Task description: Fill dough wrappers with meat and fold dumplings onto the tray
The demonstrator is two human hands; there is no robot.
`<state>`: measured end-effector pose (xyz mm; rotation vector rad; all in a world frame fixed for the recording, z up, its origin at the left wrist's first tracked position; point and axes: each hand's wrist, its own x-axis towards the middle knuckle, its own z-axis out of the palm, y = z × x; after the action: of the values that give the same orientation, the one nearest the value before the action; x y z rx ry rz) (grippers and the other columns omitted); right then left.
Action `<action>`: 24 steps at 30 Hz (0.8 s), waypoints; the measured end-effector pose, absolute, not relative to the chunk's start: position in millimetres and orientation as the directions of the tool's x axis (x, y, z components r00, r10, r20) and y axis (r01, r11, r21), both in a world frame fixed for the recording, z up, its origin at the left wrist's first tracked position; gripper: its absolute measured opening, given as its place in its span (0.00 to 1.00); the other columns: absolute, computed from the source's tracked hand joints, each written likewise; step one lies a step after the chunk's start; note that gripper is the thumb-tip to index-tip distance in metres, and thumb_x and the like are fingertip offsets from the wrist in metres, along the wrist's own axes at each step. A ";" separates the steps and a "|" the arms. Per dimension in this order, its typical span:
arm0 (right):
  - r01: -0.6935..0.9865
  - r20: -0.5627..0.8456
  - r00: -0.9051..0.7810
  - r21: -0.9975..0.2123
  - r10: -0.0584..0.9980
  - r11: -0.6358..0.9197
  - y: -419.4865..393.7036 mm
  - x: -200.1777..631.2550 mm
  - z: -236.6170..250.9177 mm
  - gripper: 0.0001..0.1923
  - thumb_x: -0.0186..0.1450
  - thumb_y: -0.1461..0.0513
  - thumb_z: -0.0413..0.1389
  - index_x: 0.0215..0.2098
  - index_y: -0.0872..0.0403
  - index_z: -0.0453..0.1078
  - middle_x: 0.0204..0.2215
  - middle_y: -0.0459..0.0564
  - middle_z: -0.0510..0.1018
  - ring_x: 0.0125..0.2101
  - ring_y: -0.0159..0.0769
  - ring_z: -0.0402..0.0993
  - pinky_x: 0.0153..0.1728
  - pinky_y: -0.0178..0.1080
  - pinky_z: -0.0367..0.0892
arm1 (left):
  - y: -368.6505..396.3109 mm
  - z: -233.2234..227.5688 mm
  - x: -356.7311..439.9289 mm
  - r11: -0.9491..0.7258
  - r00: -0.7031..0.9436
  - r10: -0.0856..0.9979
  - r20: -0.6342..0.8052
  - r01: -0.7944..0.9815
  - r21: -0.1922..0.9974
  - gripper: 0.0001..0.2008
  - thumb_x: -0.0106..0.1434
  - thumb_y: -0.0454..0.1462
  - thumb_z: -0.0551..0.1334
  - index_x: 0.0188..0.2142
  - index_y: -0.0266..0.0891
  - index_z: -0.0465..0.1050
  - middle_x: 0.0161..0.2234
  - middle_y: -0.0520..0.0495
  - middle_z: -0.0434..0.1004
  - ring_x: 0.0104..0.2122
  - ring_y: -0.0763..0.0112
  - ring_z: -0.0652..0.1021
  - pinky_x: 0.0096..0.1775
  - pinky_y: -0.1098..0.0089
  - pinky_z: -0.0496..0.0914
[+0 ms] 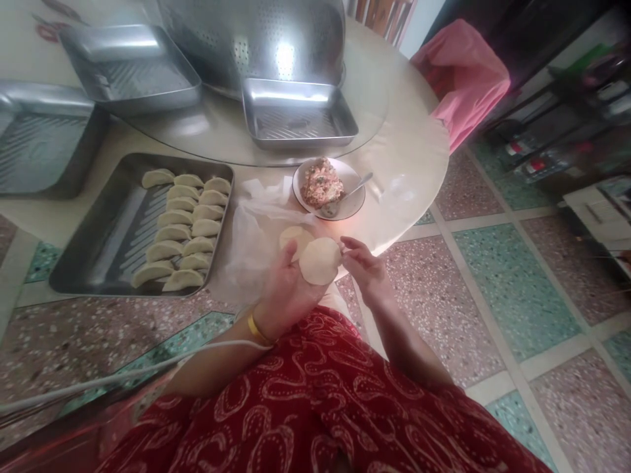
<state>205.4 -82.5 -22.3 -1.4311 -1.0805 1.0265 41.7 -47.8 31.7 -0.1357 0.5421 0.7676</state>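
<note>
A round dumpling wrapper (319,261) lies across the palm and fingers of my left hand (294,286), whose thumb points up beside it. The fingertips of my right hand (363,266) pinch the wrapper's right edge. Behind it, more wrappers (292,236) rest on a thin white plastic bag (251,226) at the table's near edge. Just beyond my hands stands a bowl (355,205) with a mound of minced filling (321,182) and a metal spoon (359,184) leaning in it. Folded dumplings (175,217) sit in rows in a dark metal tray (98,263) to the left.
Further metal trays (303,138) stand at the back and left, with a large perforated metal pot (261,39) behind. They are around a glass turntable (372,125) on the round table (419,157). A pink-covered chair (468,72) is at the right. A white cable (148,371) runs by my left forearm.
</note>
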 end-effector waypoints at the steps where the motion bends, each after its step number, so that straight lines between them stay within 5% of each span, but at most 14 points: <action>1: 0.105 -0.044 0.231 -0.992 0.972 -0.070 -82.0 205.7 -21.8 0.08 0.60 0.53 0.63 0.28 0.48 0.77 0.53 0.49 0.76 0.58 0.47 0.69 0.61 0.54 0.61 | -47.5 31.6 41.6 0.722 0.591 0.620 -0.516 -0.688 0.079 0.30 0.73 0.47 0.48 0.63 0.23 0.61 0.48 0.33 0.80 0.51 0.55 0.79 0.55 0.60 0.70; 13: 0.169 -0.046 0.236 -0.982 0.971 -0.088 -73.9 200.9 -14.9 0.09 0.57 0.52 0.64 0.27 0.48 0.77 0.53 0.50 0.76 0.55 0.46 0.71 0.58 0.52 0.64 | -44.8 28.6 41.2 0.690 0.535 0.652 -0.537 -0.713 0.128 0.23 0.73 0.41 0.49 0.58 0.27 0.68 0.45 0.37 0.82 0.48 0.60 0.80 0.52 0.63 0.72; 24: -0.044 -0.150 0.169 -0.988 0.974 -0.145 -75.1 199.1 -16.3 0.13 0.54 0.49 0.67 0.26 0.48 0.78 0.47 0.48 0.79 0.50 0.44 0.75 0.52 0.47 0.69 | -43.2 28.5 36.9 0.686 0.544 0.656 -0.523 -0.719 0.112 0.26 0.73 0.43 0.48 0.63 0.29 0.62 0.44 0.39 0.82 0.44 0.61 0.81 0.50 0.62 0.73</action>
<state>199.1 -75.1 -16.3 -1.3702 -0.9837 1.2004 36.9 -43.2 28.5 -0.1208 0.5685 0.8180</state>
